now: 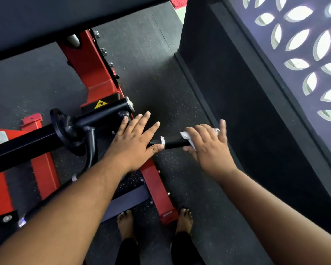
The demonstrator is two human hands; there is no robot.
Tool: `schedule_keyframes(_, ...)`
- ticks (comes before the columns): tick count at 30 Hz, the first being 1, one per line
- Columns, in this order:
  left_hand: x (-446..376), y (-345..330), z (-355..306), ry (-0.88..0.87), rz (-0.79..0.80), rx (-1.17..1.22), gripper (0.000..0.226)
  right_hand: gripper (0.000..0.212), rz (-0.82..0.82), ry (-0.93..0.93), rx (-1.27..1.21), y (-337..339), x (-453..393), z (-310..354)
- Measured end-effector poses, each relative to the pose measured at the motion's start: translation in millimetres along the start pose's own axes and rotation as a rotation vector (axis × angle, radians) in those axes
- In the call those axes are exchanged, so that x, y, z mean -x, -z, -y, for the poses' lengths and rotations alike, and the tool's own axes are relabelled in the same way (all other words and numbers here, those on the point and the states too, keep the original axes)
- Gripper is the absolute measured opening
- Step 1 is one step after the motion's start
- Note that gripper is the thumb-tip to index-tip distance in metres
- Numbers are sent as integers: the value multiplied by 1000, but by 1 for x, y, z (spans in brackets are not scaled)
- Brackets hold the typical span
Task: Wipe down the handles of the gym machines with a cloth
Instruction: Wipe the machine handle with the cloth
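Dark speckled rubber floor (161,88) runs under a red machine frame (92,73) at the left, with a black bar (96,116) crossing it. Over the frame the left hand (134,142) lies flat, its fingers (151,129) straight and spread, thumb tip touching the metal ring on the black handle (175,141). Further right, the right hand (208,148) presses a white cloth (187,137) onto the handle's end, fingers loosely bent over it. Two bare feet (125,222) stand below. A dark wall (237,92) and patterned screen (304,44) fill the right.
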State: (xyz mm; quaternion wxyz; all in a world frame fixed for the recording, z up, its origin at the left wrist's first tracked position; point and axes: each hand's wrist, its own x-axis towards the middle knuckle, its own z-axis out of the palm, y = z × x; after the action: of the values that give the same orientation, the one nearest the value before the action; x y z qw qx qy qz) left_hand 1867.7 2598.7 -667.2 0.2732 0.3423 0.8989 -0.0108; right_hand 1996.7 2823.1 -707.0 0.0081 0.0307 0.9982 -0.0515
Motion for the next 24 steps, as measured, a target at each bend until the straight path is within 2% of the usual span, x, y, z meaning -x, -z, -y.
schedule_keyframes(3,-1,-2,0,2,-3,23,82,72,-17,-35,40,-9,19,0)
schedule_keyframes(6,-1,-2,4,3,0,21,88,88,6,129,35,-11,13,35)
schedule_keyframes(8,-1,-2,4,5,6,22,92,84,-9,232,16,-9,3,52)
schedule_keyframes(10,-1,-2,3,6,13,23,92,77,-22,237,26,-4,-5,48)
schedule_keyframes(15,-1,-1,3,10,27,17,84,63,41,-1,-2,3,4,-9)
schedule_keyframes(19,0,-2,4,8,18,33,85,70,60,-111,28,0,12,-12)
schedule_keyframes(24,1,-2,3,3,-2,59,91,68,5,107,9,-2,-8,50)
